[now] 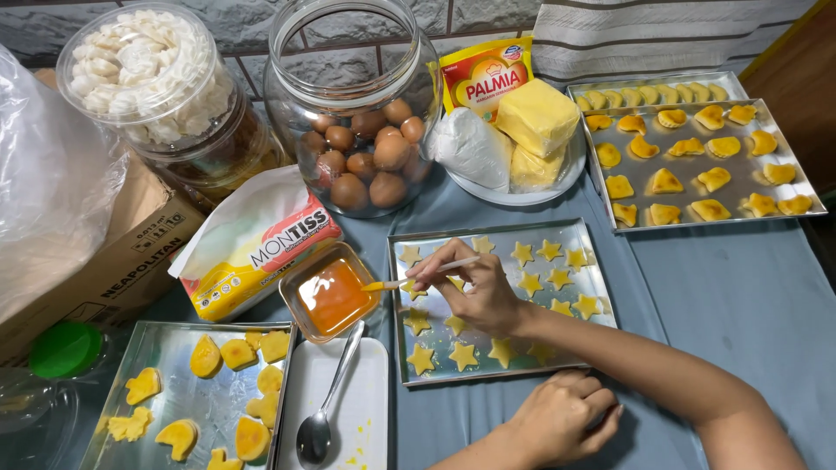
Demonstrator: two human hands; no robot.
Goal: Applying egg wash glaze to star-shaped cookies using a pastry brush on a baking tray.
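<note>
1. Head view, item one: a thin brush (416,278) is lying almost level, its long axis running left to right with a slight rise toward the right; the yellow-tipped bristle end is pointing left toward the small bowl of orange egg wash (331,296), hovering at the bowl's right rim.
2. Right hand (470,287) is pinching the brush handle between thumb and fingertips, remaining fingers curled; the wrist is bending over the middle tray (575,231), and the forearm is stretching back to the lower right corner.
3. Left hand (557,418) is resting palm down on the blue-grey cloth (740,296) just below the middle tray, fingers loosely curled together, holding nothing.
4. Star-shaped cookies (461,355) are lying in rows on the middle tray, several under the right hand.
5. A metal spoon (324,409) is lying on a white rectangular plate (366,409), bowl end toward the camera, handle pointing up toward the egg wash.
6. Lower-left tray (174,400) is holding glazed yellow cookies; upper-right tray (697,157) is holding heart and crescent shapes.
7. A glass jar of brown eggs (357,148) is standing behind the bowl, beside a plate with butter blocks (535,117).
</note>
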